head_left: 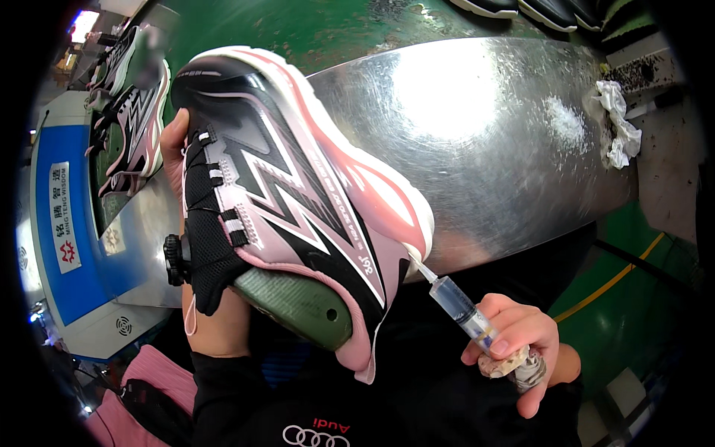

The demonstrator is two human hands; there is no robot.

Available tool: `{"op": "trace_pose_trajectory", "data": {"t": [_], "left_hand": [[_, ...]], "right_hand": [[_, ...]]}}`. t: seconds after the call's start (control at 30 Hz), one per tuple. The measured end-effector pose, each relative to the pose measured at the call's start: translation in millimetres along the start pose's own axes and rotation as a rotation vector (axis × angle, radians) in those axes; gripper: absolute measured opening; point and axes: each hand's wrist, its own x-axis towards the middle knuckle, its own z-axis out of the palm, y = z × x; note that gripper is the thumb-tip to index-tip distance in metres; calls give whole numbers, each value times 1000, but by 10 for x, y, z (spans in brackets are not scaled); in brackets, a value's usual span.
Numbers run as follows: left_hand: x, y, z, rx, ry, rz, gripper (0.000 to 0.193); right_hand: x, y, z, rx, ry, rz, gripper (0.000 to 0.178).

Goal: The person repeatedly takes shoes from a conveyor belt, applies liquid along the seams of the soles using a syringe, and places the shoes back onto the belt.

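A black and pink sneaker [298, 186] with a white and coral sole is held up in front of me, its toe toward the far left. Inside its opening sits a dark green shoe last [302, 305]. My left hand [173, 145] grips the shoe from behind its lacing side, mostly hidden by it. In my right hand [521, 335] is a clear syringe [462, 309], its white tip against the seam between sole and upper near the heel. Tape or cloth-like wrapping [510, 366] covers the syringe's rear end, under my fingers.
A shiny metal plate [462, 171] lies beyond the shoe, with white flakes [566, 123] and crumpled tissue [618, 123] at its right. More sneakers [134, 123] stand at the left beside a blue and white machine panel [71, 216]. Dark shoes [547, 11] lie at the far edge.
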Motion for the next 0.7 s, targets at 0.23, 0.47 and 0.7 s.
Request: {"op": "trace_pose_trajectory", "data": {"t": [0.23, 0.47, 0.7], "left_hand": [[-202, 98, -88, 177, 57, 7, 38], [-656, 365, -515, 205, 175, -78, 49], [-1146, 374, -644, 319, 332, -46, 48]], "right_hand": [[-34, 122, -114, -27, -46, -20, 67], [31, 190, -105, -51, -22, -45, 71], [123, 286, -81, -69, -18, -56, 70]]}}
